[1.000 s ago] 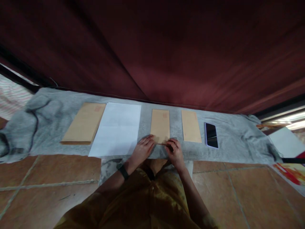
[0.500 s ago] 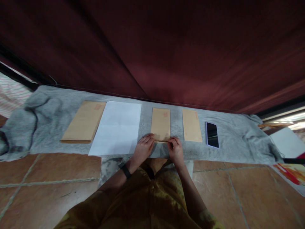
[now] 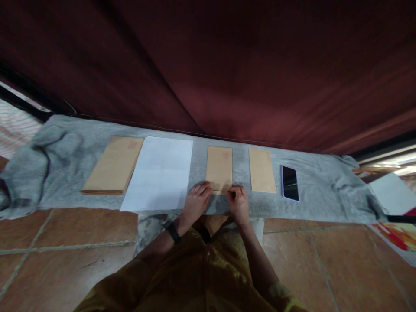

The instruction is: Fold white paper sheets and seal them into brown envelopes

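A brown paper envelope [image 3: 220,167] with small red print lies flat on the grey cloth straight ahead of me. My left hand [image 3: 198,197] has its fingers closed at the envelope's near left corner. At the near right corner, my right hand [image 3: 238,200] pinches the edge between thumb and fingers. A crease or narrow fold runs along the near edge between the hands. Another brown envelope [image 3: 262,170] lies to the right, apart from my right hand. Left of my left hand are white paper sheets [image 3: 159,173].
A stack of brown envelopes [image 3: 112,167] lies left of the sheets. On the right is a phone [image 3: 289,183] with a purple edge. The grey cloth [image 3: 328,186] covers a narrow bench, with a dark red curtain [image 3: 221,78] behind and floor tiles [image 3: 84,229] below.
The envelope's near edge, slightly raised before, now lies flatter. Both hands stay at its near corners with only slight finger movement.
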Demonstrator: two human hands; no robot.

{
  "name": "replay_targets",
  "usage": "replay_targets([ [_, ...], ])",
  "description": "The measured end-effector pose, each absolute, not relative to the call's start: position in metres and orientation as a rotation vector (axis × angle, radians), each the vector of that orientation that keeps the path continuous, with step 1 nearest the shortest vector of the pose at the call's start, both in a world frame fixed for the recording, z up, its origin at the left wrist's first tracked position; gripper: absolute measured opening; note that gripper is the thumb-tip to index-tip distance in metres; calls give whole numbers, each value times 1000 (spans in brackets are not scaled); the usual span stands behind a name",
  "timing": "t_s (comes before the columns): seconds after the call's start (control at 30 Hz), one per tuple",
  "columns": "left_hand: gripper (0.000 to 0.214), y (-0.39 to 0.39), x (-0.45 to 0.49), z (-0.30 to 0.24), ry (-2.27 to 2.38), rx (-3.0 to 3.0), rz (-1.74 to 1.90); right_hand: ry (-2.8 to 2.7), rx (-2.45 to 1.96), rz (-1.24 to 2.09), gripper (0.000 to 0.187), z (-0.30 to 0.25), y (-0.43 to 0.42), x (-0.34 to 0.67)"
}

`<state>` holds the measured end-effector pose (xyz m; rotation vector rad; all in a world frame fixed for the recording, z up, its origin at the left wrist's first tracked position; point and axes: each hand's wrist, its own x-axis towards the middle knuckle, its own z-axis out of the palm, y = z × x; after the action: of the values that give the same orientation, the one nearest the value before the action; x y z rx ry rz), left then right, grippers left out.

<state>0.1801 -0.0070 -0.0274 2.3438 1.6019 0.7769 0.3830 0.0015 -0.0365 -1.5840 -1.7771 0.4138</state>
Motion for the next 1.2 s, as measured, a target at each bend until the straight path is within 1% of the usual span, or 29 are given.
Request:
replay_targets([
  [0.2, 34, -14, 178, -28, 1573, 2544, 649, -1764, -1574, 416, 6, -38, 2, 383],
  [0.33, 43, -28, 188, -31, 1363, 2734, 570, -1757, -1563, 422, 6, -39, 2, 383],
  [0.4, 45, -36, 197, -32, 1328, 2759, 502, -1756, -1564, 424, 6, -40, 2, 384],
  [0.57, 51, -46, 211, -30, 1400, 2728, 390, -1772, -1549, 425, 6, -40, 1, 384],
  [1.0, 63, -52, 224, -24, 1535, 2615, 272, -1752, -1557, 410, 8, -42, -1, 382],
  [1.1, 63, -53, 225, -24, 1568, 2598, 274, -1745, -1558, 407, 10, -41, -2, 382],
  [1.2, 65, -53, 226, -24, 1598, 2583, 275, -1763, -1547, 382, 18, -38, -7, 382],
])
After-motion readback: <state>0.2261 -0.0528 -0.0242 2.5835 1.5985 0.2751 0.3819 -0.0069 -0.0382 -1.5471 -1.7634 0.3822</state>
